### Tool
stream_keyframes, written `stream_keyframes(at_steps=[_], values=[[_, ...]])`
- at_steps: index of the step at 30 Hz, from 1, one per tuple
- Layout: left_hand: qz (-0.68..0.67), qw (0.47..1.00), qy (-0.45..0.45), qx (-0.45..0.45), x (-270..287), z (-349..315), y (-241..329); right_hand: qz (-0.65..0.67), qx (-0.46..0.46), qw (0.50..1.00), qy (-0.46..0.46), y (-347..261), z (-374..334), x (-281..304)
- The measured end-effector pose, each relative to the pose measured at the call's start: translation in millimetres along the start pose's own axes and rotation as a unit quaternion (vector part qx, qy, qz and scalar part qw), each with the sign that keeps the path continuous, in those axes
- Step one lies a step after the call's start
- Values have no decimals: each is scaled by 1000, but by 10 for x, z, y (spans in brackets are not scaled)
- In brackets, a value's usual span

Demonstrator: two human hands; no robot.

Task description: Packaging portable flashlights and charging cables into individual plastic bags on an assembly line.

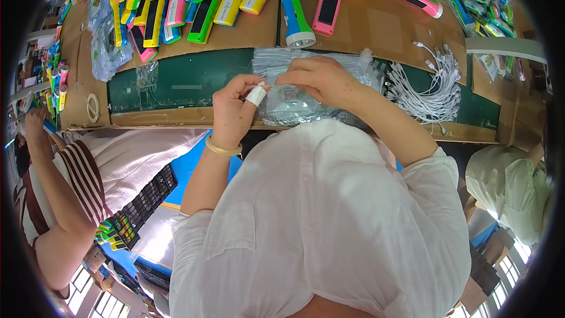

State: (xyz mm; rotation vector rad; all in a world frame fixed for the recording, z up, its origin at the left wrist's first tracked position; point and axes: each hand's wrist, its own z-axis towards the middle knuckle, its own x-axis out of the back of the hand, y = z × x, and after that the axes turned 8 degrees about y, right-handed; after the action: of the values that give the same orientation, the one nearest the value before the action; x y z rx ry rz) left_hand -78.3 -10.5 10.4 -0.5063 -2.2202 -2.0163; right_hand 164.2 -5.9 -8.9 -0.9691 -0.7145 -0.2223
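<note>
My left hand (234,113), with white tape on one finger and a yellow band at the wrist, pinches the near left edge of a clear plastic bag (286,99). My right hand (321,79) grips the same bag from above at its top edge. The bag lies on top of a stack of clear plastic bags (329,62) on the green belt (188,79), just in front of my white shirt. Whether anything is inside the bag is not visible.
Several coloured flashlights (297,15) lie on cardboard (382,29) beyond the belt. A bundle of white cables (432,88) sits to the right, a tape roll (92,106) to the left. One person (65,200) works at my left, another (509,188) at my right.
</note>
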Motion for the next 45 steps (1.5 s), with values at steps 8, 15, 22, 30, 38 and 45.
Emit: stream_keyframes(at_steps=[8, 15, 22, 30, 38, 45], values=[[152, 939, -68, -299, -50, 73, -2, -2, -39, 995, -93, 74, -90, 218], [127, 947, -37, -293, -11, 8, -5, -114, -105, 988, 9, 237, 212, 947], [66, 894, -236, -375, -212, 55, 208, -330, 202, 921, -36, 841, 939, 555], [33, 932, -141, -334, -137, 37, 72, 238, -189, 947, 101, -65, 303, 942], [17, 922, -126, -366, -230, 53, 98, 204, -281, 937, 40, -301, -173, 755], [-4, 932, -59, -357, -209, 20, 123, -74, -209, 956, -191, -445, -37, 887]])
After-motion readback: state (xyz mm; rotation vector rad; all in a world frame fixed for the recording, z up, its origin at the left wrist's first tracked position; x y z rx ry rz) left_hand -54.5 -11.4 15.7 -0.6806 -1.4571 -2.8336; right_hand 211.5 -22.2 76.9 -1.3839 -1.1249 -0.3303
